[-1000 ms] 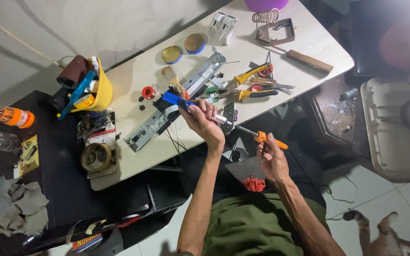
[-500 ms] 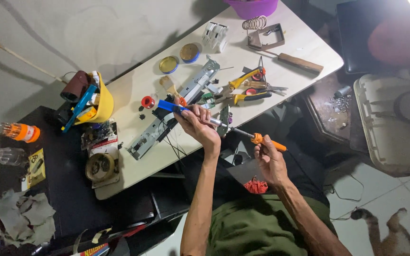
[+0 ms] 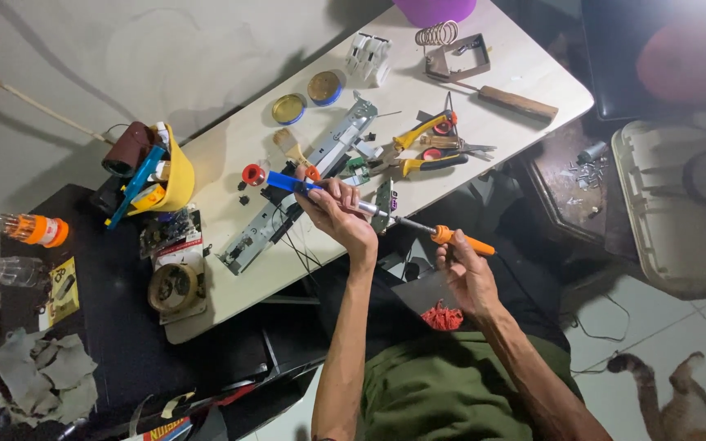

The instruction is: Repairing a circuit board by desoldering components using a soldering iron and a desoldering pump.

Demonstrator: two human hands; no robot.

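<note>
Right hand point(image 3: 466, 273) grips orange soldering iron point(image 3: 443, 235) pointing up-left; left hand point(image 3: 338, 214) clenched on blue tool point(image 3: 283, 180).

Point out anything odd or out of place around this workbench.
A yellow hard hat lies tipped on its side at the table's left end, stuffed with tools. An animal sprawls on the floor, lower right.

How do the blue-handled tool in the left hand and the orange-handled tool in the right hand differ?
The blue-handled tool, in the left hand, lies over the white table; the orange-handled tool, in the right hand, hangs beyond its edge. The blue one ends in a red ring; the orange one carries a metal shaft. Both are slender.
</note>
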